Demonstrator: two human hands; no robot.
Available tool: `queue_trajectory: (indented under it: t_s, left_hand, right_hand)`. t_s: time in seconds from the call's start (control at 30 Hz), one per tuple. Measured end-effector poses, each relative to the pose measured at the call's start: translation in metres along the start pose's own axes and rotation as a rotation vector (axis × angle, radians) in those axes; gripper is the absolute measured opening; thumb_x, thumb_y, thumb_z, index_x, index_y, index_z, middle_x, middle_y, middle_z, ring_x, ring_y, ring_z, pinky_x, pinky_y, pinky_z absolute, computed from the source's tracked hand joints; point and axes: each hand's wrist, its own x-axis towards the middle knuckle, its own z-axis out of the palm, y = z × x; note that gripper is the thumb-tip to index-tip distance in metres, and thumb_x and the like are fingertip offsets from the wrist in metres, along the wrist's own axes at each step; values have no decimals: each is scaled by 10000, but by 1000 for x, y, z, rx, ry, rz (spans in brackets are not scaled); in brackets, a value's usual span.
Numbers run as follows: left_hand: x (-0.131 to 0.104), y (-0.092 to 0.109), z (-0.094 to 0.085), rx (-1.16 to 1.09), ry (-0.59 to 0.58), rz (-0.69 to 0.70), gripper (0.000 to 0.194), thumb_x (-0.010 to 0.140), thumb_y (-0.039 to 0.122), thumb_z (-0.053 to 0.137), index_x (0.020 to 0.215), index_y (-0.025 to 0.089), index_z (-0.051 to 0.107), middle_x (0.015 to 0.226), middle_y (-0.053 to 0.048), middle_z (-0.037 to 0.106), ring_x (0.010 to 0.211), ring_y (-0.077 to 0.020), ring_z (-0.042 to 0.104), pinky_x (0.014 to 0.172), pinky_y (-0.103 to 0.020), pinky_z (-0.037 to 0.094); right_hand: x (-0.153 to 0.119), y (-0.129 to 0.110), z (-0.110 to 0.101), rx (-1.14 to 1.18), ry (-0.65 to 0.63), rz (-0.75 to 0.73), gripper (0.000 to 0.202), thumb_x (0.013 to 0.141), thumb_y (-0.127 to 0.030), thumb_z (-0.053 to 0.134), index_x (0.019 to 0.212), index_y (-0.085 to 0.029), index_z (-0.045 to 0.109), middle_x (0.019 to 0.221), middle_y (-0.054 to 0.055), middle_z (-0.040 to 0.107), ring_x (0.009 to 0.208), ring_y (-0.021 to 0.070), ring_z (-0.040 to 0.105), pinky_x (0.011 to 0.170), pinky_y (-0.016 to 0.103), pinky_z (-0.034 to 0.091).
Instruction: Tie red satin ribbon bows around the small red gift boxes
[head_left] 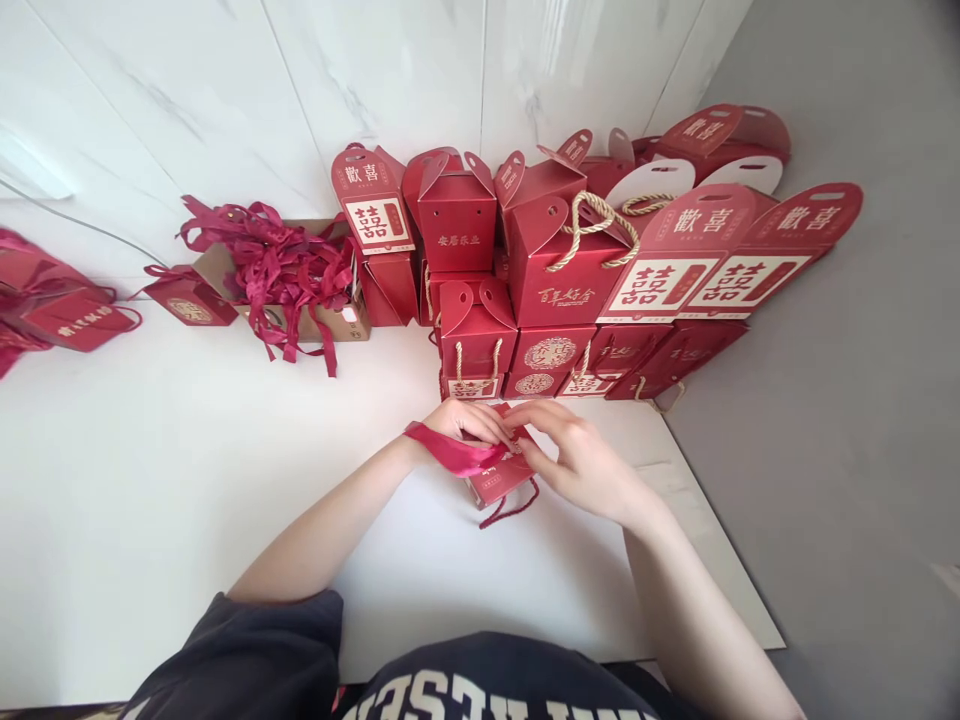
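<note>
A small red gift box [495, 487] lies on the white table in front of me, printed with light lettering and with a dark red cord handle [517, 512] on its near side. My left hand [466, 420] rests over the box from the left, its fingers closed at a wide crimson ribbon [459, 455] that loops below the hand toward the wrist. From the right, my right hand [564, 455] meets it, with thumb and fingers closing near the ribbon on the box top. The fingers partly hide the box and the point where they meet.
Red gift boxes [550, 355] stand stacked at the back right, several with gold rope handles [585, 235]. Further left, a cardboard box [356, 325] overflows with crimson ribbons [289, 265], beside a small red box [191, 298]. More red boxes [67, 310] sit at far left.
</note>
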Motion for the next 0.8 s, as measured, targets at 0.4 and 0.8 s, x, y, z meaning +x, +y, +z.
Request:
queue_trajectory:
  t_s: [0.4, 0.8]
  left_hand:
    - [1, 10, 7, 57, 40, 21, 309, 853, 277, 642, 583, 131, 662, 699, -80, 674, 743, -166, 641, 720, -296, 533]
    - [3, 7, 5, 51, -15, 19, 164, 846, 281, 667, 889, 191, 797, 857, -127, 764, 905, -217, 687, 860, -329, 545]
  right_hand:
    - [2, 1, 30, -148, 119, -147, 146, 878, -162, 549, 1010, -197, 602, 1084, 85, 646, 1037, 254, 575, 933, 435, 449]
    - [1, 27, 29, 983, 575, 359, 360, 813, -319, 730, 1114, -199, 575, 785, 24, 764, 784, 185, 738, 729, 320, 607]
